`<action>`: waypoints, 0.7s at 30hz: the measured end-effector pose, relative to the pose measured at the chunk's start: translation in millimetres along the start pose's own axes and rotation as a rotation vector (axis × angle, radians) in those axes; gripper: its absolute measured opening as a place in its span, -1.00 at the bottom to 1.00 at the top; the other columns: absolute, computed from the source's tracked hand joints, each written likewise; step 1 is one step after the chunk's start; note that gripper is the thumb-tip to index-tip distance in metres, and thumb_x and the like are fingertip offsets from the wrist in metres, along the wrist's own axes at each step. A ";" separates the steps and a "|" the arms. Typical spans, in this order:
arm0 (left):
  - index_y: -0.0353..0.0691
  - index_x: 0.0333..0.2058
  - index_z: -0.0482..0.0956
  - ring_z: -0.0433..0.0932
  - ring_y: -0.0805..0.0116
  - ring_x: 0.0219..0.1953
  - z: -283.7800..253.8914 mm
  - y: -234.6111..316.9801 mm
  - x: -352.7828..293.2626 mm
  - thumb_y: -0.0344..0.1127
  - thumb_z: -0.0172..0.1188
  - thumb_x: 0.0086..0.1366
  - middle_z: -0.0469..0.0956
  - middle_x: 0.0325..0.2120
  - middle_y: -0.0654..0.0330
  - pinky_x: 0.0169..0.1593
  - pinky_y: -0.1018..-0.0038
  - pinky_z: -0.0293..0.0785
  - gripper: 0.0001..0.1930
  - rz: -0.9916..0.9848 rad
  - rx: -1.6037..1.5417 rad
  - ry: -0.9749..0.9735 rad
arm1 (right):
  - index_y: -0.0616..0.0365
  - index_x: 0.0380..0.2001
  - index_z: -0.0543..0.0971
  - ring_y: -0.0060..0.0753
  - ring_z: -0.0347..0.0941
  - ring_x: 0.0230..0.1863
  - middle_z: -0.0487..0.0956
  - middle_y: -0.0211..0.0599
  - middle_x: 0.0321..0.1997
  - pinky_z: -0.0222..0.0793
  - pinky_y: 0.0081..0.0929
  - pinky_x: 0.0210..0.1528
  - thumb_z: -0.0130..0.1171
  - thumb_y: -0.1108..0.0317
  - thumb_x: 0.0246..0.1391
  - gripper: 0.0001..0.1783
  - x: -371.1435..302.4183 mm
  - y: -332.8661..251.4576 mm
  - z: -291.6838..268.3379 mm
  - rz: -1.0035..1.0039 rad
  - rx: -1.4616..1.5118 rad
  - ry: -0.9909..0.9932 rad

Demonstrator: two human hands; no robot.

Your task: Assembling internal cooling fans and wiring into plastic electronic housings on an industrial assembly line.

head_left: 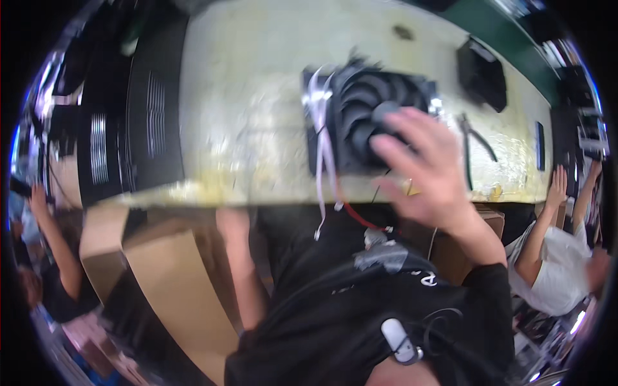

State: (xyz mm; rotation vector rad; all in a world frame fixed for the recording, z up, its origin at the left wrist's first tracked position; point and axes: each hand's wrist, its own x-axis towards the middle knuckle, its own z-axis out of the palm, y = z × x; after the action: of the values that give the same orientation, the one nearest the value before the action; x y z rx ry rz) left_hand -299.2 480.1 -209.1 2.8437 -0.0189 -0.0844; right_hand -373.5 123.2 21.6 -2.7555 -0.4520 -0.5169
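Note:
A black cooling fan with curved blades lies in a square dark frame on the worktable. Over its right side hovers my right hand, blurred, its fingers spread and the fingertips near the hub; whether they touch it I cannot tell. Pale ribbon-like wires run down the fan's left side and hang past the table's near edge, along with a thin red wire. My left hand is low at that edge, left of the fan, its fingers hidden from sight.
A black block-shaped object and a dark tool with two long handles lie right of the fan. Black slotted panels stand at the left. Cardboard boxes sit below the near edge. Other people work at both sides.

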 end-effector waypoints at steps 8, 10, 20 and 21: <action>-0.40 -0.28 0.60 0.49 0.23 -0.56 -236.4 137.1 -8.7 -0.26 0.14 0.29 0.47 -0.62 0.03 -0.43 0.40 0.42 -0.74 0.522 -0.502 -0.317 | 0.27 0.15 0.41 0.21 0.28 0.29 0.35 0.28 0.24 0.22 0.00 0.29 0.02 0.33 -0.04 -0.39 17.4 22.7 10.7 -0.146 -0.261 -0.066; -0.40 -0.26 0.59 0.46 0.44 -0.56 -266.5 177.4 20.0 -0.34 0.06 0.32 0.46 -0.62 0.19 -0.45 0.51 0.37 -0.77 0.656 -0.858 -0.130 | 0.27 0.13 0.43 0.20 0.33 0.24 0.40 0.24 0.20 0.22 0.03 0.28 0.03 0.28 -0.03 -0.40 12.8 31.2 9.2 -0.210 -0.319 -0.015; -0.16 0.39 -0.24 0.09 -0.21 0.33 -90.8 515.5 354.3 0.62 0.16 -0.12 0.05 0.25 -0.44 0.31 -0.12 0.04 0.33 0.097 -1.173 -0.973 | 0.10 0.08 0.49 0.02 0.38 0.22 0.46 -0.03 0.18 0.12 0.14 0.32 0.06 0.28 -0.05 -0.46 -10.5 73.4 -7.0 -0.310 -0.260 0.040; -0.15 0.39 -0.03 0.19 -0.14 0.29 -70.4 531.7 358.3 0.58 0.18 -0.10 0.18 0.22 -0.36 0.30 -0.07 0.10 0.25 0.043 -1.202 -1.067 | 0.07 0.08 0.50 -0.01 0.39 0.22 0.47 -0.07 0.18 0.12 0.13 0.32 0.06 0.27 -0.05 -0.46 -14.7 75.6 -6.3 -0.297 -0.275 0.042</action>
State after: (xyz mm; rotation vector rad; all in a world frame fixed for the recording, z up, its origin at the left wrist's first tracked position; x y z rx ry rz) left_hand 60.4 -15.5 -6.4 1.3550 -0.1791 -1.1287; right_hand -361.5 49.0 3.9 -2.9445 -0.8460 -0.7567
